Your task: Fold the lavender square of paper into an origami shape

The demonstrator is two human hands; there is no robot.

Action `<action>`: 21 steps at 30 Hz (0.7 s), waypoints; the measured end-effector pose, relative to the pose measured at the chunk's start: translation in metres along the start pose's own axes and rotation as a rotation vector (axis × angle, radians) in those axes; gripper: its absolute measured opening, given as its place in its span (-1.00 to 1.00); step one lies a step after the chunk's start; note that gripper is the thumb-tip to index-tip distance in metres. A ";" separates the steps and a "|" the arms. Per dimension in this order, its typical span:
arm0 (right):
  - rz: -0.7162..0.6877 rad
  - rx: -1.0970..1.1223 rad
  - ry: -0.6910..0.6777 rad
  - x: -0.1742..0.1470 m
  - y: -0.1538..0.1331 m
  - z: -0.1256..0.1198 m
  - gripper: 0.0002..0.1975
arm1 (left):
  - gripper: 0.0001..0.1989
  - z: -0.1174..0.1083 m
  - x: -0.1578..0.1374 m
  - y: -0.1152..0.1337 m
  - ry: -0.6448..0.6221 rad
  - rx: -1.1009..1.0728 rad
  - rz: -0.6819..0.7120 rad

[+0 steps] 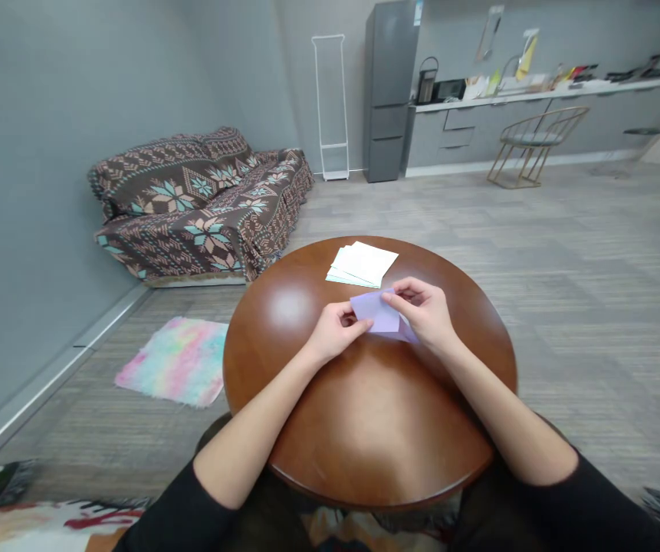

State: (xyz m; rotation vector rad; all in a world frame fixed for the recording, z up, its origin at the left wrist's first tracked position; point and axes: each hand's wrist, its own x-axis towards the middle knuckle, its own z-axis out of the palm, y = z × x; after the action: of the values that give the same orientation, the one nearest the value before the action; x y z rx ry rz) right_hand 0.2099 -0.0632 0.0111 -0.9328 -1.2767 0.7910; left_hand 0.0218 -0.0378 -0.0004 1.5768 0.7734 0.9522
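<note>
A folded sheet of purple paper (376, 313) is held between my two hands, just above the round brown table (375, 429). My left hand (338, 331) pinches its left edge, thumb on the near face and fingers behind. At the upper right corner, my right hand (423, 310) grips the paper between thumb and fingers. A loose flap of the paper hangs down below my right hand. Just beyond the hands lies a fanned stack of white and pale sheets (364, 263) on the tabletop.
Past the table on the left stands a sofa (203, 203) under a patterned cover. A fluffy pastel rug (177, 360) lies on the floor left of the table. Farther back are a white rack (334, 146), a grey fridge (390, 92), a kitchen counter (513, 98) and a gold-framed chair (533, 142).
</note>
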 end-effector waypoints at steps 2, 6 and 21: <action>0.006 -0.013 -0.026 -0.001 0.000 0.000 -0.81 | -0.67 0.000 0.000 0.001 0.021 0.000 0.021; -0.022 -0.013 -0.006 -0.001 -0.001 0.000 -0.82 | -0.71 -0.001 0.002 0.001 0.079 -0.066 0.026; -0.263 -0.334 0.005 -0.001 -0.003 -0.008 -0.97 | -0.75 -0.003 0.000 0.000 0.196 0.059 0.105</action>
State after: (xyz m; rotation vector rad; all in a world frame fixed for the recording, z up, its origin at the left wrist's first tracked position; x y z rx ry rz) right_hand 0.2175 -0.0666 0.0132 -1.0011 -1.5192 0.3754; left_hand 0.0190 -0.0363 -0.0001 1.6035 0.8672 1.1837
